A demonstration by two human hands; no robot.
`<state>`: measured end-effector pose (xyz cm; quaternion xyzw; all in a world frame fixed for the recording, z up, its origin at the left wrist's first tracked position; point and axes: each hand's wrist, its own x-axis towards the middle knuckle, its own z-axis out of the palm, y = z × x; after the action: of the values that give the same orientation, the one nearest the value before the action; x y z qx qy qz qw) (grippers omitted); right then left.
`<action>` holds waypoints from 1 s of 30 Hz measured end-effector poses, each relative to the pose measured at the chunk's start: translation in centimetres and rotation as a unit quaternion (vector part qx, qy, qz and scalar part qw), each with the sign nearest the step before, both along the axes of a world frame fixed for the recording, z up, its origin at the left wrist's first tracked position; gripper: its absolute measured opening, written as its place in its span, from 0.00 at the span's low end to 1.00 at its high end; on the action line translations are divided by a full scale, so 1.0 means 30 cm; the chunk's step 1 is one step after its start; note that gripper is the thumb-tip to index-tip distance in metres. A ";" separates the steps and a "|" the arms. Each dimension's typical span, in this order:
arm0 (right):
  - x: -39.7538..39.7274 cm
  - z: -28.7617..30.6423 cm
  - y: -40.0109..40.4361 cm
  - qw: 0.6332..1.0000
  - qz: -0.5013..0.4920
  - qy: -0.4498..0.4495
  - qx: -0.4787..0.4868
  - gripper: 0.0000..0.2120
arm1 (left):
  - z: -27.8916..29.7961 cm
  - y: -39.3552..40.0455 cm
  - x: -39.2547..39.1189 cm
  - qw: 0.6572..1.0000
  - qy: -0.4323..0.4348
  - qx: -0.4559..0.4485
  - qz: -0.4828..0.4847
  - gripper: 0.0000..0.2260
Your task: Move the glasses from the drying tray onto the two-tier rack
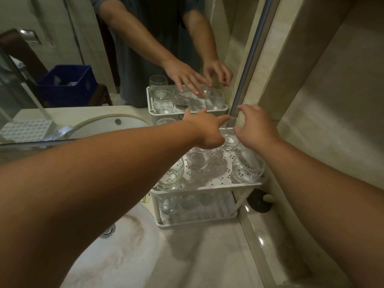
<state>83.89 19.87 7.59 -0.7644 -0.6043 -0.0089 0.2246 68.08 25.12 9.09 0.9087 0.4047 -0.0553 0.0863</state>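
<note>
Both forearms outstretched, left hand (pixel 204 129) fingers extended, right hand (pixel 254 125) loosely curled, both touching glass (pixel 229 140) on rack (pixel 207 187)

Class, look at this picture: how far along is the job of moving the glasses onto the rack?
Done: several glasses stand on the rack's top tier, such as one at the front right, and at least one below. In hand: the right hand holds a glass at the back while the left hand steadies it. Left: unclear; the tray is not visible.
</note>
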 end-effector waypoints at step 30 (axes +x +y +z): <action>-0.156 -0.023 -0.068 0.982 0.104 -0.078 -0.136 0.19 | -0.015 -0.080 -0.107 0.996 0.045 0.074 0.033 0.30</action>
<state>79.21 17.83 6.91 -0.7178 -0.6917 0.0370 0.0708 64.87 22.72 8.63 0.8953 0.4410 -0.0627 0.0020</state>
